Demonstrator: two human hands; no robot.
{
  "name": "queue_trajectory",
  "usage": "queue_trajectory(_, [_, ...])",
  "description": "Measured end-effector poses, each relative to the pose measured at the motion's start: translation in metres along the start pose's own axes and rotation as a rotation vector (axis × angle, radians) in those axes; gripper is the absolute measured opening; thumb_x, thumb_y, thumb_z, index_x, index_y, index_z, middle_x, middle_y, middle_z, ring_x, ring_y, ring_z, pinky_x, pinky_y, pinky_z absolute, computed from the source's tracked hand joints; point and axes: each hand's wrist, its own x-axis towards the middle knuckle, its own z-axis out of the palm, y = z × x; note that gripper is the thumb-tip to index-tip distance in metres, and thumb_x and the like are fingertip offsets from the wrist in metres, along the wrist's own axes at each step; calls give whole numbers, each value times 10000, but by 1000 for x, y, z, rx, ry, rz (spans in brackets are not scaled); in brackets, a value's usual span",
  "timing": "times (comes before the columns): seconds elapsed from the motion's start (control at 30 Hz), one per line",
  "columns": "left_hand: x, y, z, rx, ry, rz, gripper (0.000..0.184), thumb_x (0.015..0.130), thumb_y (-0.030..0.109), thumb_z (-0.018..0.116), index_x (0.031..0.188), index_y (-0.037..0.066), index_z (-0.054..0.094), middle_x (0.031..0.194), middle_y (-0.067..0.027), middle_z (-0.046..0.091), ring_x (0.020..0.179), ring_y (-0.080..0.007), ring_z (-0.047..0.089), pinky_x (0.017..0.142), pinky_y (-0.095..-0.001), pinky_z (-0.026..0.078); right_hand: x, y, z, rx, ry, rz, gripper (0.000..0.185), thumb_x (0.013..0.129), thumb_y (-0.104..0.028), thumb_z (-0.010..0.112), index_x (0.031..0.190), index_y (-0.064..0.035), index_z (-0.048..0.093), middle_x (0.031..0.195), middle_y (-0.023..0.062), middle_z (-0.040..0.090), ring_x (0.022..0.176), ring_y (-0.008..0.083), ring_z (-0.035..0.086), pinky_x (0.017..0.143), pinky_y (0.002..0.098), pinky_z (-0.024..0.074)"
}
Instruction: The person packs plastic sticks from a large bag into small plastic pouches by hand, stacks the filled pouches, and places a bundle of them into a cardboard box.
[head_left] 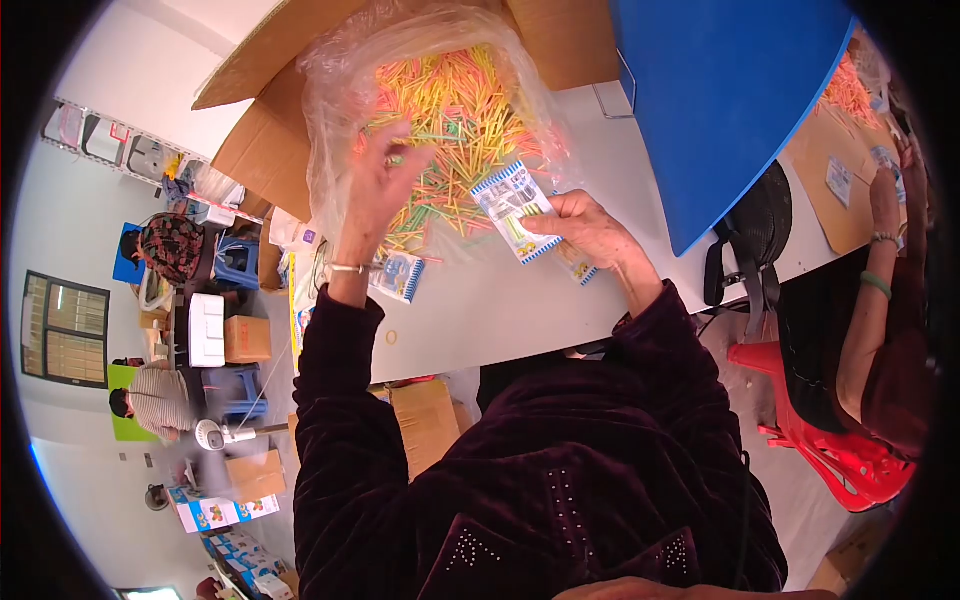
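Observation:
My right hand pinches a small printed packet with blue striped ends, and a few light green sticks show through its window. Beneath that hand lies another such packet. My left hand is over the near left part of a heap of thin yellow, pink and green sticks; motion smears its fingers, so whether they hold a stick is unclear. The heap rests in a clear plastic bag in a cardboard box. Beside my left wrist lies a further blue-striped packet.
A blue panel stands on the grey table to the right. A black bag hangs by the edge. At far right, a co-worker's arm reaches over another work surface. Two people are at the left, among boxes and stools.

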Motion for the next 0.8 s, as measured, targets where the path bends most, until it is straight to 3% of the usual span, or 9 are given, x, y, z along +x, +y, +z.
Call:
queue_trajectory(0.07, [-16, 4, 12, -216, -419, -63, 271, 852, 115, 606, 1104, 36, 548, 1044, -54, 576, 879, -95, 552, 747, -230, 453, 2, 3, -2, -22, -4, 11, 252, 827, -143, 659, 1011, 29, 648, 866, 58, 661, 744, 77, 591, 670, 229, 469])
queue_trajectory(0.13, [-31, 12, 30, -373, -412, -91, 260, 848, 111, 609, 1088, 26, 556, 996, -42, 590, 817, -74, 548, 693, -216, 443, 1, 1, 4, -8, -12, 2, 259, 824, -142, 663, 1019, 26, 645, 871, 58, 661, 747, 80, 593, 670, 229, 471])
queue_trajectory(0.2, [-33, 12, 39, -408, -565, -350, 257, 837, 89, 612, 1077, 18, 552, 933, -21, 606, 757, -58, 542, 668, -212, 436, -1, -4, 9, 6, -14, -9, 266, 820, -142, 666, 1028, 24, 642, 876, 57, 662, 750, 83, 595, 670, 230, 472])
queue_trajectory(0.33, [-38, 15, 44, -484, -474, -371, 262, 823, 78, 621, 1066, 13, 547, 877, -3, 610, 730, -57, 543, 659, -210, 434, -3, -4, 5, -64, -4, 19, 277, 806, -130, 676, 1036, 21, 637, 873, 55, 663, 753, 82, 600, 675, 228, 474])
queue_trajectory(0.6, [-38, 22, 47, -268, -505, -237, 245, 808, 78, 644, 1032, 16, 568, 870, 12, 593, 774, -47, 534, 694, -200, 439, -4, -5, 5, -148, -48, 47, 283, 805, -125, 667, 1042, 25, 633, 870, 49, 665, 769, 85, 596, 702, 233, 468])
queue_trajectory(0.7, [-40, 17, 51, -330, -489, -252, 236, 803, 73, 653, 1021, 21, 581, 870, 15, 590, 780, -48, 534, 699, -207, 445, -12, -14, 3, -273, 4, 41, 243, 822, -112, 656, 1021, 25, 636, 880, 35, 658, 780, 74, 580, 718, 227, 462])
queue_trajectory(0.77, [-45, 11, 52, -324, -491, -246, 244, 801, 73, 657, 1027, 22, 580, 863, 19, 589, 778, -49, 534, 699, -207, 446, -13, -12, -9, -296, 172, -210, 227, 856, -152, 622, 1022, 3, 627, 896, 16, 648, 824, 72, 565, 734, 231, 447])
queue_trajectory(0.8, [-47, 8, 54, -308, -488, -234, 252, 799, 72, 661, 1033, 22, 579, 856, 23, 588, 775, -50, 534, 699, -207, 448, -17, -18, -9, -351, 279, -182, 233, 890, -194, 581, 1029, -10, 612, 911, 20, 642, 856, 77, 556, 744, 240, 438])
